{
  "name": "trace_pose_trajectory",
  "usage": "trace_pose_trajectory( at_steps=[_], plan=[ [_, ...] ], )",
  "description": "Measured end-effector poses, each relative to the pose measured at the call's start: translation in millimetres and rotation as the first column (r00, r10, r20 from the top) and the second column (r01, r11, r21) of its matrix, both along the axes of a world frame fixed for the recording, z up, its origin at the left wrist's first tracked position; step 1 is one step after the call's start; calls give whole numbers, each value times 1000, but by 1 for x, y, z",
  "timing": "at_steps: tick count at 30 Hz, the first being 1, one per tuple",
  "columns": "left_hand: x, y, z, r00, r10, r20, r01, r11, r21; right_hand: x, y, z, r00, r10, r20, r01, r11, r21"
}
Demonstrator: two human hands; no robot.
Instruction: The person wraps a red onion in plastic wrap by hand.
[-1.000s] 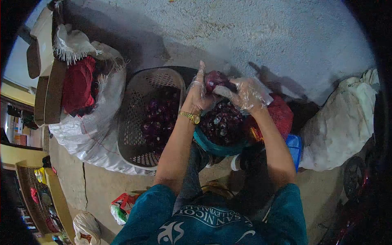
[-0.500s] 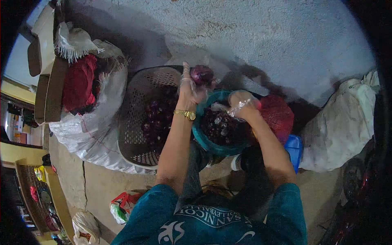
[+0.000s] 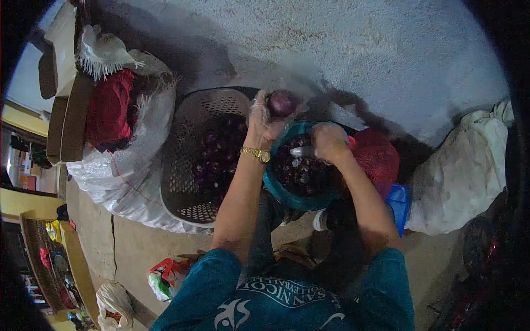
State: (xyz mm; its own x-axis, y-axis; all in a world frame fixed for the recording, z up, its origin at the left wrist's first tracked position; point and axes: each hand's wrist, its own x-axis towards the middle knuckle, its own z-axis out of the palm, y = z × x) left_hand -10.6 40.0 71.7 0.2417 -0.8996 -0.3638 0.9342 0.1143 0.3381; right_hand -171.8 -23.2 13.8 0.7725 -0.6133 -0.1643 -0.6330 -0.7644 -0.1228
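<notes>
My left hand (image 3: 264, 118), in a clear plastic glove and with a gold watch on the wrist, is wrapped round a purple-red onion (image 3: 282, 103). It is raised between the basket and the tub. My right hand (image 3: 329, 140), also gloved, is closed on a knife (image 3: 301, 151) whose short, shiny blade points left over the teal tub (image 3: 271, 185). Most of the handle is hidden in my fist. Inside the tub lie dark onion pieces or peelings (image 3: 302, 177). Left of it, a grey perforated basket (image 3: 178, 190) holds many dark red onions (image 3: 212, 160).
A white woven sack (image 3: 124, 185) with a red mesh bag (image 3: 110, 110) stands at the left beside a cardboard box (image 3: 69, 127). Right of the tub are another red mesh bag (image 3: 378, 160), a blue container (image 3: 397, 207) and a white sack (image 3: 461, 171). A rough wall (image 3: 353, 49) rises behind.
My left hand and the onion have shifted slightly right, and the onion has turned. My right hand has tilted, so the knife blade shows more plainly over the tub.
</notes>
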Motion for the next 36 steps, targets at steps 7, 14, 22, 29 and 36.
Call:
trace_pose_trajectory(
  at_steps=[7,14,22,29,36],
  plan=[
    [15,-14,-41,997,-48,59,55,992,-116,-1,-6,37,867,46,496,8,994,-106],
    [6,-15,-39,986,-40,164,55,995,-85,13,-3,42,728,-23,685,12,1000,21],
    [0,-11,-25,985,24,172,2,989,-151,16,8,64,677,-91,731,-4,992,128],
    [0,-11,-25,988,7,157,17,988,-155,18,6,58,803,-86,590,59,996,65],
    [-1,-10,-25,987,1,159,31,980,-198,18,6,55,721,-11,692,-14,999,29]
  ],
)
